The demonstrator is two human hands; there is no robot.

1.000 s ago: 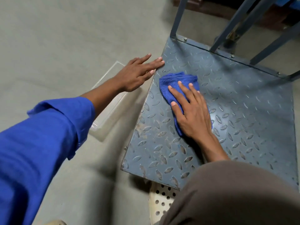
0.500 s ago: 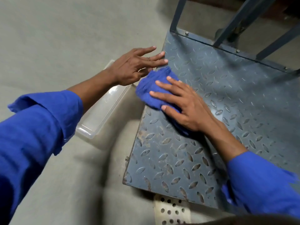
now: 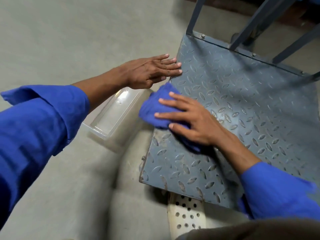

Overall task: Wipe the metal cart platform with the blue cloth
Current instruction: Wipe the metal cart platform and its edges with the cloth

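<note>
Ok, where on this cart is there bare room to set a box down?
The platform is bare between the right hand and the frame bars at the back. It is crowded at the left edge, with the cloth and the left hand.

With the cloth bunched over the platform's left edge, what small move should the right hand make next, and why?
Probably draw the blue cloth back rightward across the platform. The right hand presses it flat where it overhangs the left edge, above the clear plastic container; the left hand rests its fingertips at that edge. Grime shows nearer the front.
</note>
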